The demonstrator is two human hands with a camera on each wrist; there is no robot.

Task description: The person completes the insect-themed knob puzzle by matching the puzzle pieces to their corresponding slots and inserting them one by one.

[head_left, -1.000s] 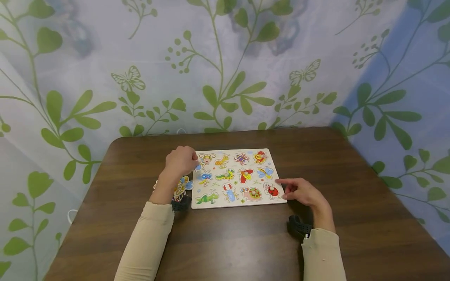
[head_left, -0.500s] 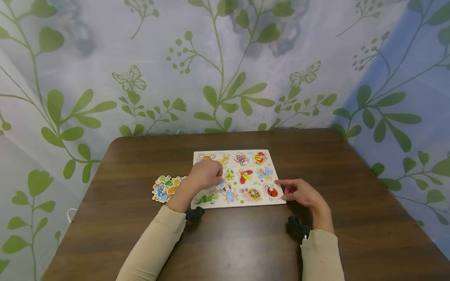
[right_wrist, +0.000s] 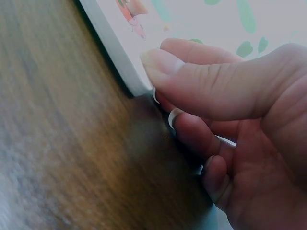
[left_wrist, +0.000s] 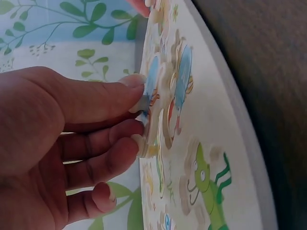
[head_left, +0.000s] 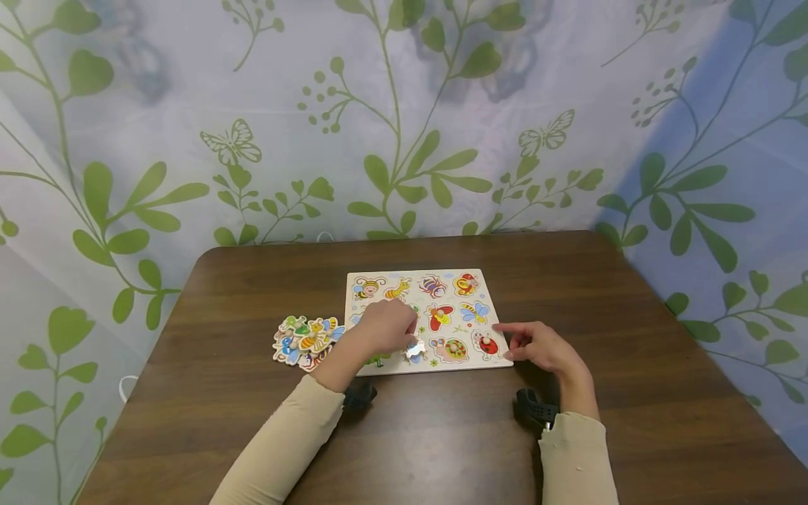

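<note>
On the table lies a wooden insect peg puzzle board [head_left: 413, 274]. Over its front row, my left hand [head_left: 384, 326] pinches a blue beetle puzzle piece [left_wrist: 152, 76] between thumb and fingertips. The piece stands close over the printed blue beetle recess [left_wrist: 182, 79], overlapping part of it in the left wrist view. A printed green grasshopper [left_wrist: 206, 184] shows beside it. My right hand [head_left: 546, 344] grips the board's front right corner, thumb [right_wrist: 165, 72] on top and fingers curled at the edge. A ladybird piece [head_left: 487, 343] sits in the board near that hand.
A heap of loose puzzle pieces [head_left: 306, 340] lies left of the board, beside my left forearm. A snail piece [head_left: 451, 348] sits in the front row. The brown table [head_left: 442, 435] backs onto a leaf-patterned curtain [head_left: 404, 105].
From beside the heap at the left, my left hand has moved right and toward the board's front row, carrying the beetle piece. My right hand has stayed at the corner.
</note>
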